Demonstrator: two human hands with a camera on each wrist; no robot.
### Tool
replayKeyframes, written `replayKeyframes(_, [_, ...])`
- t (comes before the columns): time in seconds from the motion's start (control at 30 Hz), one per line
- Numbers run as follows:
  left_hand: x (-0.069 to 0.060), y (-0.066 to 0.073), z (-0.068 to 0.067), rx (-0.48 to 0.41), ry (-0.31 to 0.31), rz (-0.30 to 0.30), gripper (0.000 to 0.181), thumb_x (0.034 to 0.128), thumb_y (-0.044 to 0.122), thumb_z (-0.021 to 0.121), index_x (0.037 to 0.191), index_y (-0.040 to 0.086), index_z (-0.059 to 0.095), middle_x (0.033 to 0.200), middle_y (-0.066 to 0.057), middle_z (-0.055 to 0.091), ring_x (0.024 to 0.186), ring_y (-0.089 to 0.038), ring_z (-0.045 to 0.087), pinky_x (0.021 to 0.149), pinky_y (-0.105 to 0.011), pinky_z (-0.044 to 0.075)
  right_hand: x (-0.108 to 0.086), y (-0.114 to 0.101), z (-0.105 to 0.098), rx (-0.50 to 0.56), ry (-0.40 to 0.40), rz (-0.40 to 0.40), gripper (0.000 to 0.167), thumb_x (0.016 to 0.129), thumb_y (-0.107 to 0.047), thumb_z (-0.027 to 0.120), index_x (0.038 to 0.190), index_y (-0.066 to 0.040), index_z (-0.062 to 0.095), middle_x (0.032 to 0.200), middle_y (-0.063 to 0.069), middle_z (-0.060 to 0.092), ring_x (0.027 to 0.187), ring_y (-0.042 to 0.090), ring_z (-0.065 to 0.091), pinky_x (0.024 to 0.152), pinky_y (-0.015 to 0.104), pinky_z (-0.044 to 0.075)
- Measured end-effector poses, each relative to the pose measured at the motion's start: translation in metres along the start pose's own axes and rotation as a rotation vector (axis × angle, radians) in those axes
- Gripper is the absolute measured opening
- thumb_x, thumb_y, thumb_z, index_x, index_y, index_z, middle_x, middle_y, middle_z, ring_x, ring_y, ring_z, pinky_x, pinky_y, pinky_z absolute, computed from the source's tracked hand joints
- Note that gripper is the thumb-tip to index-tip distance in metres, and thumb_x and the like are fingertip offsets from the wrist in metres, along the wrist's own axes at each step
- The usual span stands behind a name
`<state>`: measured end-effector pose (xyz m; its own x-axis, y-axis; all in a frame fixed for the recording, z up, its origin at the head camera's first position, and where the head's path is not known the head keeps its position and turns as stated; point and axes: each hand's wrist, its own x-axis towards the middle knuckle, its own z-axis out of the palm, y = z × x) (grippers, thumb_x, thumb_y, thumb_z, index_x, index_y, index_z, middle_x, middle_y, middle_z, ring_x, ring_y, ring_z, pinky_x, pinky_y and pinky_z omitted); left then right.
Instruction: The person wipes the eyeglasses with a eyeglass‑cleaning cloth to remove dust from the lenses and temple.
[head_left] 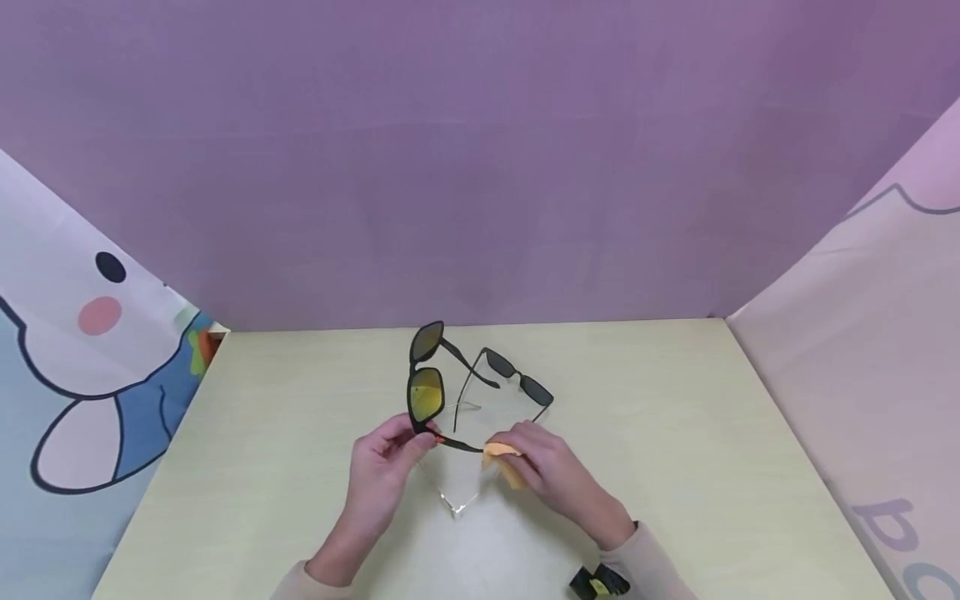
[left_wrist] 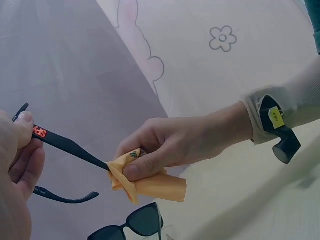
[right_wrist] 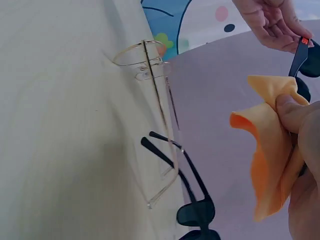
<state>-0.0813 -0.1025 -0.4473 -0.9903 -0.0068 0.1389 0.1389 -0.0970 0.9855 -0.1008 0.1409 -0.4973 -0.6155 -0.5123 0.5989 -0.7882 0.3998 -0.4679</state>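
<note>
My left hand [head_left: 381, 467] pinches a pair of black sunglasses [head_left: 427, 396] by the hinge end of one temple, holding them above the table. Red lettering marks that temple [left_wrist: 70, 146] in the left wrist view. My right hand [head_left: 553, 468] grips an orange cloth [right_wrist: 272, 150], which is folded around the temple's far end; the tip is hidden inside it. Behind the hands a second pair of dark sunglasses [head_left: 517, 377] lies on the table. Below the held pair, thin gold-framed glasses [right_wrist: 160, 95] stand on the table, partly hidden by the hands in the head view.
The pale wooden table [head_left: 285, 400] ends at a purple backdrop [head_left: 480, 167]. Printed cloth panels [head_left: 75, 375] hang at both sides. A black device with a yellow label [left_wrist: 276, 117] is strapped on the right wrist.
</note>
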Motion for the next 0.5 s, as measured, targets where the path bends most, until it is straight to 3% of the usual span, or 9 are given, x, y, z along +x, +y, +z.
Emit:
replayKeyframes(0.2, [-0.002, -0.006, 0.003, 0.001, 0.006, -0.038, 0.016, 0.0905, -0.012, 0.066, 0.104, -0.020, 0.063, 0.090, 0.005, 0.075, 0.083, -0.007, 0.071, 0.080, -0.022, 0.060, -0.004, -0.001, 0.000, 0.000, -0.022, 0.052, 0.016, 0.107, -0.019, 0.056, 0.113, -0.013, 0.070, 0.093, -0.006, 0.066, 0.084, 0.006, 0.057, 0.076, 0.016, 0.051])
replayKeyframes(0.37, [-0.003, -0.011, 0.006, -0.016, 0.010, -0.012, 0.013, 0.0910, -0.012, 0.065, 0.101, -0.020, 0.063, 0.089, 0.006, 0.074, 0.082, -0.006, 0.071, 0.079, -0.021, 0.060, 0.004, -0.005, 0.002, 0.006, 0.011, 0.005, 0.013, 0.105, -0.014, 0.059, 0.112, -0.011, 0.069, 0.092, -0.004, 0.067, 0.083, 0.008, 0.057, 0.075, 0.015, 0.050])
replayKeyframes(0.5, [-0.003, -0.013, 0.009, -0.021, 0.014, 0.000, 0.014, 0.0934, -0.011, 0.065, 0.102, -0.022, 0.062, 0.088, 0.007, 0.073, 0.083, -0.005, 0.070, 0.080, -0.019, 0.058, 0.014, -0.013, 0.005, 0.034, 0.015, 0.018, 0.012, 0.100, -0.010, 0.065, 0.112, -0.009, 0.069, 0.092, -0.002, 0.068, 0.083, 0.009, 0.059, 0.074, 0.016, 0.051])
